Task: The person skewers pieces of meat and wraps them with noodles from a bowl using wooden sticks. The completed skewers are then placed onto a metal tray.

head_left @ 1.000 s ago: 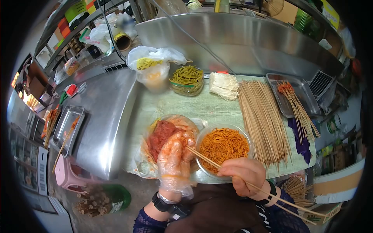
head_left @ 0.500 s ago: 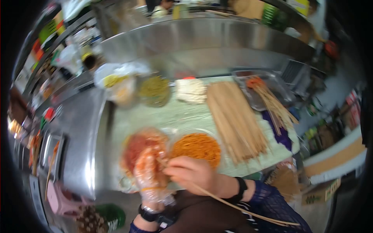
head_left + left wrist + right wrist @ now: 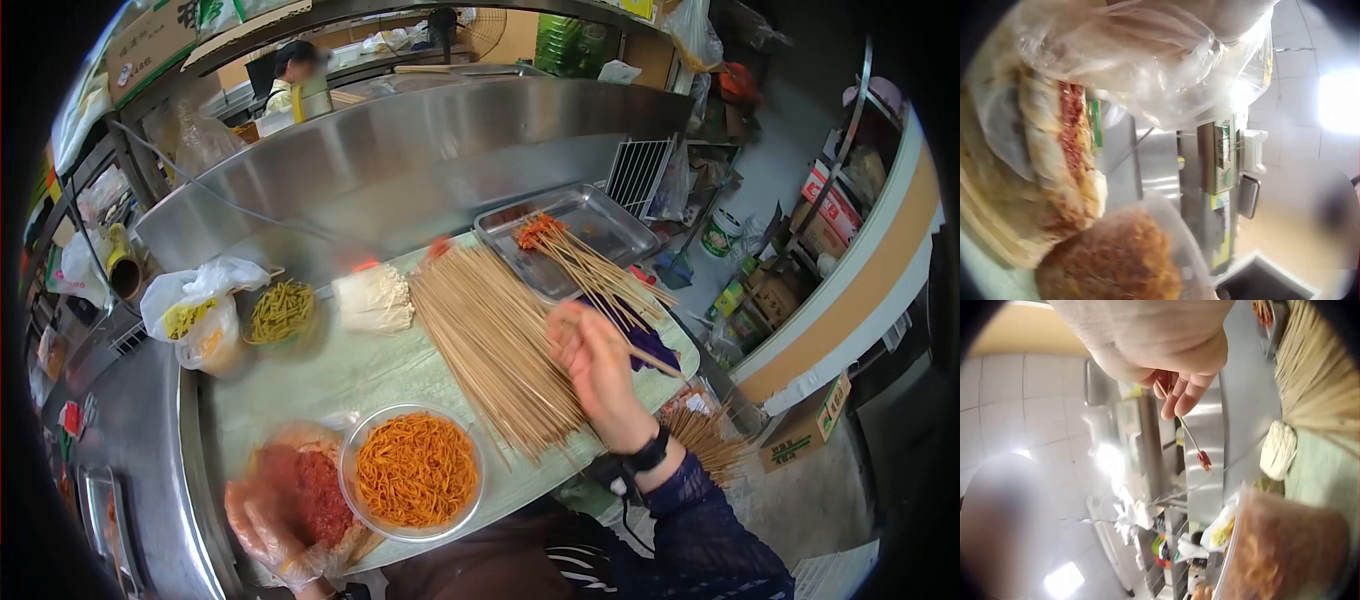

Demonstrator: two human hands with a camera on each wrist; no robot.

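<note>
My right hand [image 3: 595,370] grips a bamboo skewer [image 3: 655,360] above the right edge of the laid-out skewers [image 3: 495,345]. A small red-orange piece of food [image 3: 1204,460] sits on the skewer's tip in the right wrist view. My left hand [image 3: 265,525], in a clear plastic glove smeared orange, lies at the left side of a bowl of red minced meat [image 3: 315,490], its fingers loosely bent. Beside the meat stands a clear tub of orange shredded food [image 3: 415,470]. A metal tray [image 3: 615,235] holds finished skewers [image 3: 590,260] with red-orange tips.
Along the back of the green board [image 3: 350,370] stand a bagged tub [image 3: 205,320], a container of green beans [image 3: 283,312] and a bundle of white enoki mushrooms [image 3: 373,298]. A steel wall [image 3: 420,140] rises behind them. Purple cloth [image 3: 640,310] lies under the finished skewers.
The view has turned to the right. My right hand has moved away from the gloved left hand, carrying the skewer right toward the tray. The left hand has come off the skewer's end.
</note>
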